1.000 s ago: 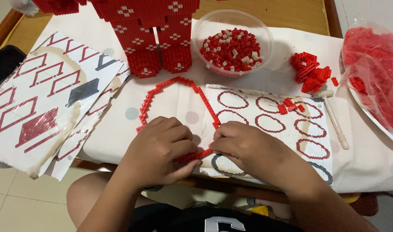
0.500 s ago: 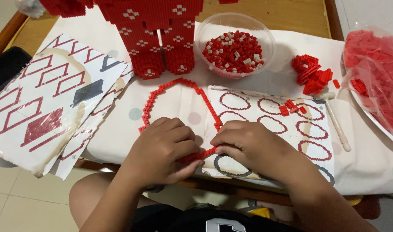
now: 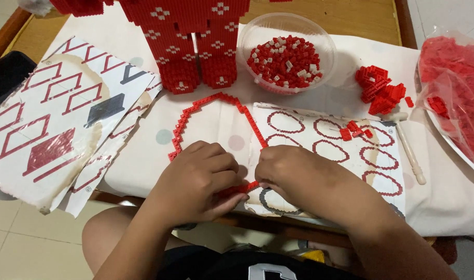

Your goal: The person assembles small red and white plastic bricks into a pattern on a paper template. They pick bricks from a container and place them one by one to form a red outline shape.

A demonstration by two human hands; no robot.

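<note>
A thin ring of small red bricks (image 3: 206,101) lies on the white cloth near the table's front edge. My left hand (image 3: 198,179) and my right hand (image 3: 294,173) meet over its near side, fingers pinching the red brick strip (image 3: 245,187) between them. The ring's near part is hidden under my hands. A paper sheet with printed red ring outlines (image 3: 330,150) lies under my right hand.
A tall red brick model (image 3: 190,41) stands at the back. A clear bowl of red and white bricks (image 3: 288,52) is beside it. Loose red brick clumps (image 3: 379,91), a white stick tool (image 3: 410,150), a bag of red bricks (image 3: 454,93) sit right. Printed sheets (image 3: 60,114) lie left.
Both hands stay on the ring's near side with only slight finger shifts. The view has drifted a little.
</note>
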